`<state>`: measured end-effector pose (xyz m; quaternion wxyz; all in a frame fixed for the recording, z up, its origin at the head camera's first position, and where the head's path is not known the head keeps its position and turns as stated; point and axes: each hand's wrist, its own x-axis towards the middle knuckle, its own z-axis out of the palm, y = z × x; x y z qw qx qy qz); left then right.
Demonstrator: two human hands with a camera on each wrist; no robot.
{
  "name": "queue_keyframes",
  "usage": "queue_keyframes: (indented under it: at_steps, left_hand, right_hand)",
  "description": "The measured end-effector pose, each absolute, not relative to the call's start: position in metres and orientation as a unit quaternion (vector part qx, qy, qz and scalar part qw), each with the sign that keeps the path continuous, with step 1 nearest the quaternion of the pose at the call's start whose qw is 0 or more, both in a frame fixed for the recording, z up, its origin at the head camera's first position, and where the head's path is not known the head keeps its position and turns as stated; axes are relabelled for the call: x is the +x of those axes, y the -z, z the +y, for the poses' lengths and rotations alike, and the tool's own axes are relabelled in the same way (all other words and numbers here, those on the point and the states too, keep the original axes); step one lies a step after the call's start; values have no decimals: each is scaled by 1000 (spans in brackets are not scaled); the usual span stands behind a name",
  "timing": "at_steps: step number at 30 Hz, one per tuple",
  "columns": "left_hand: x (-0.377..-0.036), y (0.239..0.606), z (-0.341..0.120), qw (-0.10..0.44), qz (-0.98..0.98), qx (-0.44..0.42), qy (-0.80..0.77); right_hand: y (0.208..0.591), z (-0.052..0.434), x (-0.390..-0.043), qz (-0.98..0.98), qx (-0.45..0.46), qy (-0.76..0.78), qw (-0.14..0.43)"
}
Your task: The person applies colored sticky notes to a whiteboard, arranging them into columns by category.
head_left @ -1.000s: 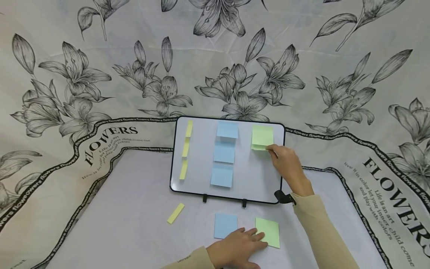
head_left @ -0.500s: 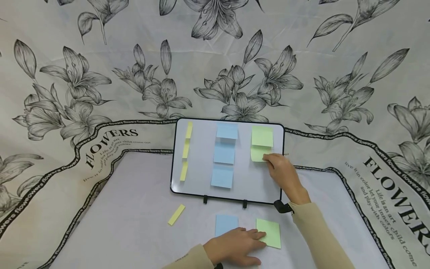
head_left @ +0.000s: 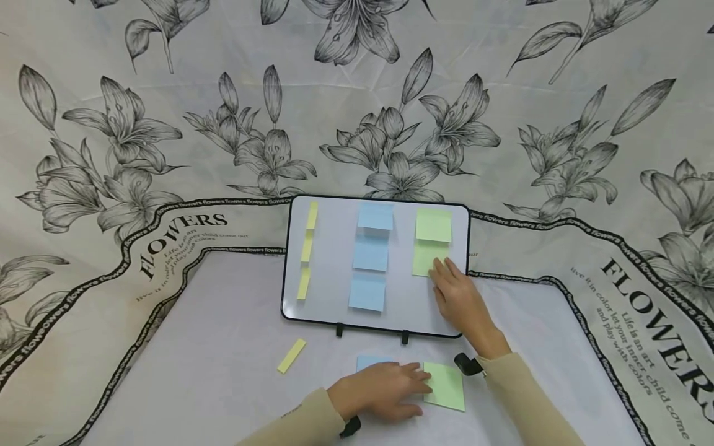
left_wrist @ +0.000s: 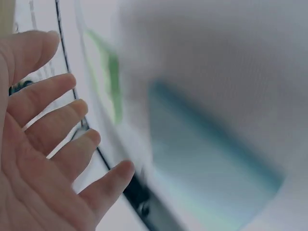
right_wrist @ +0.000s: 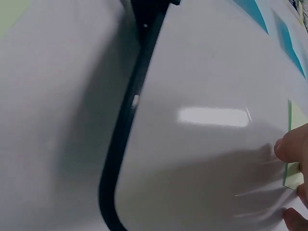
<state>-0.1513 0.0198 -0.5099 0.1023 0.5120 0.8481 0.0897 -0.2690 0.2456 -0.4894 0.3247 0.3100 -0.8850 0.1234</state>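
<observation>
A small whiteboard (head_left: 334, 260) leans on its stand at the middle of the table. On it are three yellow strips (head_left: 306, 248), three blue notes (head_left: 370, 254) and a green note (head_left: 433, 225) at the top right. My right hand (head_left: 440, 272) presses straight fingers on a second green note (head_left: 425, 257) just below the first. The right wrist view shows a fingertip (right_wrist: 288, 147) on that note's edge (right_wrist: 294, 173). My left hand (head_left: 413, 381) lies flat over the blue note pad (head_left: 368, 361), its fingertips touching the green pad (head_left: 449, 387). In the left wrist view its fingers (left_wrist: 57, 144) are spread and straight.
A loose yellow strip (head_left: 292, 355) lies on the table left of the pads. A flower-printed cloth (head_left: 167, 155) covers the table and rises behind the board. The board's black frame (right_wrist: 120, 144) and two stand feet (head_left: 339, 329) are at its lower edge.
My right hand has slid the second green note down the board from under the top green note and now lies flatter on it. My left hand has shifted slightly left, covering more of the blue pad.
</observation>
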Motion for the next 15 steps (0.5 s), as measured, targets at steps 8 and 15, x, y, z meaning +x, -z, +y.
queue_keyframes:
  at_steps: [8,15]
  left_hand:
    - [-205,476,12,-25,902,420,-99]
    - [-242,449,25,-79,917,388,-54]
  right_hand:
    - [508,241,-256,-896,311,-67,310]
    - [510,242,-252,-904,306,-59,292]
